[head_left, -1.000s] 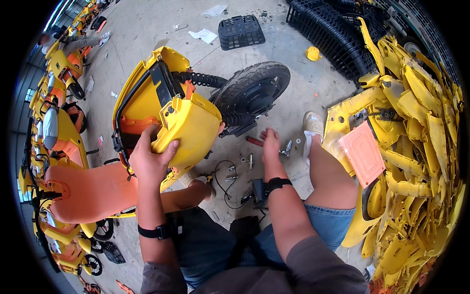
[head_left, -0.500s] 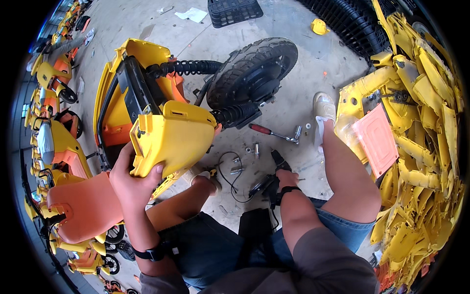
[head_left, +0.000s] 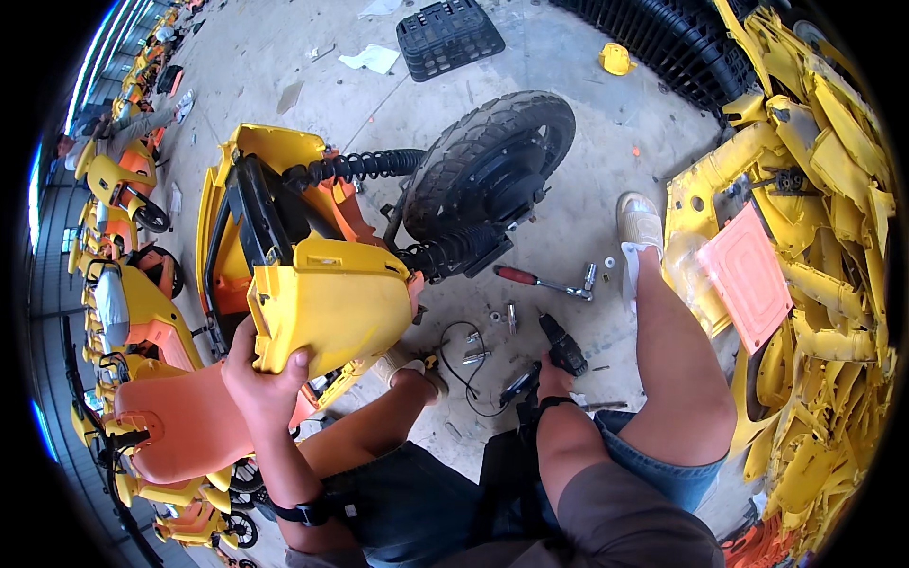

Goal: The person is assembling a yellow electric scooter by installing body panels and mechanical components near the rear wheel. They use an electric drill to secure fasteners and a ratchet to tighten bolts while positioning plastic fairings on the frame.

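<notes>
The left grip (head_left: 262, 383) was clasped on a yellow panel (head_left: 331, 308), its thumb against the lower edge and its fingers round the left side. The panel sat at the near side of a scooter (head_left: 210, 204), just left of the lower spring (head_left: 450, 251). The right grip (head_left: 555, 377) was down at a black drill (head_left: 565, 350), near the right knee; I could not tell whether the fingers had closed round it, nor whether the drill rested on the floor (head_left: 606, 123). The drill's chuck pointed away from the person

Past the lower spring stood the wheel (head_left: 454, 170), and an upper spring (head_left: 379, 164) ran toward it from the scooter. Between the wheel and the drill, a ratchet (head_left: 516, 275) with a red handle lay on the floor, its metal head toward the right shoe (head_left: 639, 222). A socket (head_left: 512, 317) was left of the drill. An orange slab (head_left: 170, 417) showed left of the left grip. Beyond the right leg rose a heap of yellow parts (head_left: 843, 284), with an orange plate (head_left: 748, 279) at its near side. Farther off lay a black crate (head_left: 450, 38), white paper (head_left: 371, 59) beside it
</notes>
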The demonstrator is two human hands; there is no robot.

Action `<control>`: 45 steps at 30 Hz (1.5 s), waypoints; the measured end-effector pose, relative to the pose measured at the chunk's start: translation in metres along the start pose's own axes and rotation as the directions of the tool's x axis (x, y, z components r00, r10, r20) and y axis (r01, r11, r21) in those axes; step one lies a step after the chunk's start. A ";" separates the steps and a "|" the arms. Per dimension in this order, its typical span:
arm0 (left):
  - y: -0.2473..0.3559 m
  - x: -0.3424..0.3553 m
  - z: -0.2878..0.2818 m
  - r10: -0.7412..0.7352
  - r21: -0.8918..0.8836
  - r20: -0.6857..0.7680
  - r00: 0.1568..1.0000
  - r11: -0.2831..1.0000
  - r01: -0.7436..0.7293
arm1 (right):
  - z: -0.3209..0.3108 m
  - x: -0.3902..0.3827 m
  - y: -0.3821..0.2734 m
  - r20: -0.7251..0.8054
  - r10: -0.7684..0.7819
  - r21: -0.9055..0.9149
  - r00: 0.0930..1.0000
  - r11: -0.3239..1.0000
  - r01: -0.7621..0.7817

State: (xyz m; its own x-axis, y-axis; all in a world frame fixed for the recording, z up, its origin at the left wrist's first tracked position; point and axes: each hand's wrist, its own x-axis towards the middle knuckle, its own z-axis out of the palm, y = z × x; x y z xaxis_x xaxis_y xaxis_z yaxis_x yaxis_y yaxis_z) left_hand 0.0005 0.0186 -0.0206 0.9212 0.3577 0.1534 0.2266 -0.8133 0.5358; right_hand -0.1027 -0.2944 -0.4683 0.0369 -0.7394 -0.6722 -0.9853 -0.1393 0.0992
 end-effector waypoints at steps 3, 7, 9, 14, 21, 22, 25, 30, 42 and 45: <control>0.002 0.002 -0.002 0.038 -0.020 -0.010 0.999 0.999 -0.038 | 0.001 0.018 0.008 0.096 -0.218 0.133 0.971 0.970 0.204; 0.006 0.004 -0.002 0.041 0.031 -0.035 0.999 0.999 -0.040 | -0.002 0.021 0.007 0.121 -0.335 0.299 0.934 0.910 0.288; 0.009 0.003 -0.002 0.035 0.060 -0.044 0.998 0.998 -0.032 | -0.004 0.026 0.004 0.136 -0.335 0.345 0.932 0.898 0.273; 0.024 0.002 -0.008 0.015 0.189 -0.032 0.999 0.982 -0.009 | -0.020 0.009 -0.020 0.252 -0.372 0.560 0.893 0.809 0.179; 0.011 -0.003 -0.004 0.043 0.204 -0.067 0.997 0.979 -0.028 | -0.068 -0.086 -0.062 0.342 -0.428 0.755 0.837 0.655 0.027; 0.016 -0.002 -0.005 0.042 0.211 -0.059 0.997 0.977 -0.029 | -0.081 -0.095 -0.069 0.344 -0.431 0.759 0.834 0.651 0.024; 0.020 -0.001 -0.006 0.065 0.218 -0.043 0.997 0.974 -0.054 | -0.082 -0.106 -0.079 0.314 -0.431 0.774 0.846 0.633 0.035; 0.020 -0.001 -0.008 0.050 0.233 -0.033 0.998 0.972 -0.041 | -0.090 -0.120 -0.093 0.225 -0.481 0.763 0.847 0.628 0.154; 0.014 0.002 -0.005 0.100 0.215 -0.003 0.995 0.972 -0.097 | -0.093 -0.112 -0.102 0.160 -0.451 0.717 0.878 0.665 0.211; 0.009 0.000 -0.006 0.109 0.193 -0.009 0.994 0.976 -0.105 | -0.118 -0.120 -0.099 0.226 -0.441 0.698 0.869 0.695 0.172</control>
State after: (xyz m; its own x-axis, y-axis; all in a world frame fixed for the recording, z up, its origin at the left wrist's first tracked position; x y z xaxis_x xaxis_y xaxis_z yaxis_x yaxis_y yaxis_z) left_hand 0.0007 0.0142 -0.0111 0.9373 0.2715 0.2185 0.1855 -0.9195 0.3465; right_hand 0.0098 -0.2693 -0.3112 0.4290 -0.4322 -0.7932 -0.7951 0.2361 -0.5586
